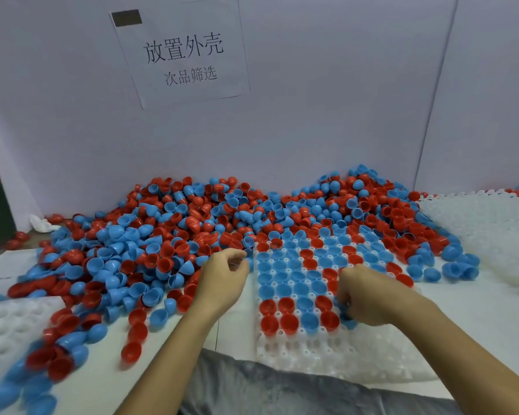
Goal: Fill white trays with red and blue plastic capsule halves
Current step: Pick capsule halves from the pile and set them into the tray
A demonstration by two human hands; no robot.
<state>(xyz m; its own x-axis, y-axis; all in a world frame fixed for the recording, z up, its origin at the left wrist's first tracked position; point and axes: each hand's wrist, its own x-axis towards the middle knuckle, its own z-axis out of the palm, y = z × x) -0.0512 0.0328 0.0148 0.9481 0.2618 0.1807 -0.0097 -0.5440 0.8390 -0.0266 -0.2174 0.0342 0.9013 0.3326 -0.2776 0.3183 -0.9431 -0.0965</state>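
The halves (168, 235) look like thin, hollow plastic cups, so expect them to be very light, fairly stiff and slick. They will likely roll, skid and nest inside one another. Pinch one by its rim, thumb inside and finger outside, or cup the dome from above. Don't squeeze hard; a thin rim probably flexes or pops out of your fingers.

They come in red and blue, with a round dome on one side and an open mouth on the other. Some in the pile sit mouth up, some dome up, and some are stacked in pairs. The pile runs across the table (174, 330) from the left edge to the right, up against the white wall (312, 115), and it spills over the far edge of the tray (309, 345).

The tray is white with a grid of round wells, and lies just in front of you, right of centre. Most wells hold a half mouth up, mostly blue with red mixed in. The near rows are still bare. More white trays lie at far left (9, 322) and far right (477, 232).

Your left hand (222, 280) is at the tray's left edge, beside the pile, fingers curled, thumb and forefinger close together. I can't tell if anything is pinched. Your right hand (369, 295) is over the tray's right side, fingers curled down onto the wells, with blue halves (348, 320) at the fingertips. Whether it grips them is unclear.

A paper sign (183, 52) is on the wall, and a white rag (42, 224) lies at the pile's far left.
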